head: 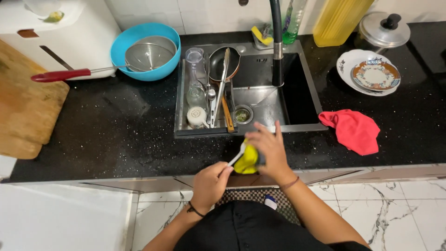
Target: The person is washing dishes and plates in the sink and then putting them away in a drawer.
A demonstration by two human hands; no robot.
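A black speckled counter (116,130) with a steel sink (297,100) set in it is seen from above, white tiles behind, marble floor below.

Hands: the left hand (210,184) is closed on the handle of a white spoon (237,155); the right hand (269,148) is clamped on a yellow sponge (247,160), which is wrapped about the spoon's bowl. Both are held together just in front of the counter edge, short of the sink.

Step, as judged: the spoon is being scrubbed. A rinse under the tap (277,42) would be called for next, so the spoon would have to be carried forward over the basin; this is a judgement only.

Ahead of the hands, left half of the sink: a rack (181,93) in which a pan (218,62), tongs (221,83), a clear jug (195,65), a white cup (196,116) and a wooden-handled tool are laid. The drain (242,114) lies directly ahead. The open basin is unobstructed; the crowded rack leaves little room for another piece.

Far left of the hands: a blue bowl (139,37) holding a strainer (148,56) with a red handle, a wooden board (23,107), a white appliance (60,28).

Right of the hands: a red cloth (355,130) on the counter; beyond it stacked plates (371,72), a lidded pot (384,30), a yellow container (339,18).
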